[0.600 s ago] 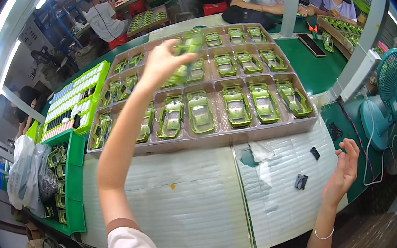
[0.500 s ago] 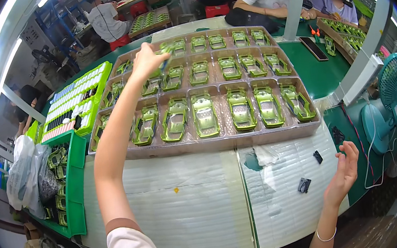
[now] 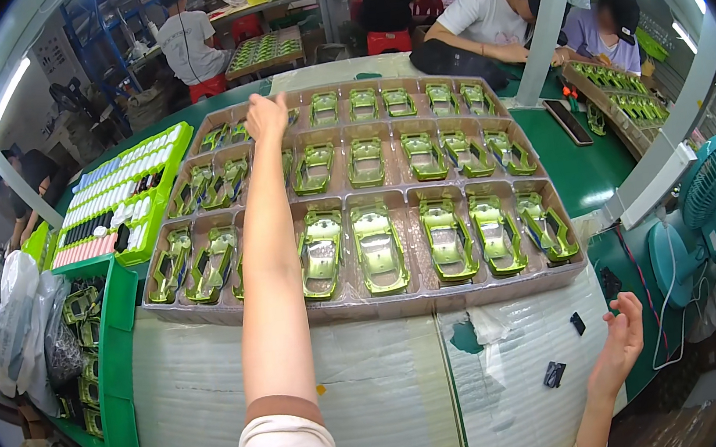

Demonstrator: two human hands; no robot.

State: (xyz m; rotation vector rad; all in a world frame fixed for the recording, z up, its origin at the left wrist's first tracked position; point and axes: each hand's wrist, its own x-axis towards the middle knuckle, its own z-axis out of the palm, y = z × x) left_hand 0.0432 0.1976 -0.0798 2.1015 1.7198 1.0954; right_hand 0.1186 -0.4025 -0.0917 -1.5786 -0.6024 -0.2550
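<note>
A brown tray (image 3: 385,309) with clear plastic compartments lies before me, holding rows of shiny green toy car body shells (image 3: 378,248). My left hand (image 3: 266,117) is over the tray's far row, left of the middle. Its fingertips are hidden behind the hand, so whether it holds anything does not show. One green shell (image 3: 292,116) lies just right of that hand, partly covered by it. My left forearm hides some shells in the nearer rows. Above the right edge of the worktop, my right hand (image 3: 620,339) is open, its fingers loosely bent and holding nothing.
Small black parts (image 3: 554,374) lie near my right hand. At left stand a green bin (image 3: 119,374) of shells and a bright green rack (image 3: 121,197) of small parts. A teal fan (image 3: 712,192), a post (image 3: 542,21) and a phone (image 3: 569,122) are at right. Co-workers sit beyond.
My left hand held a green shell above the far row; now it is lower, against that row, and that shell is no longer plainly visible in it. The view has shifted; my right hand stays loosely bent.
</note>
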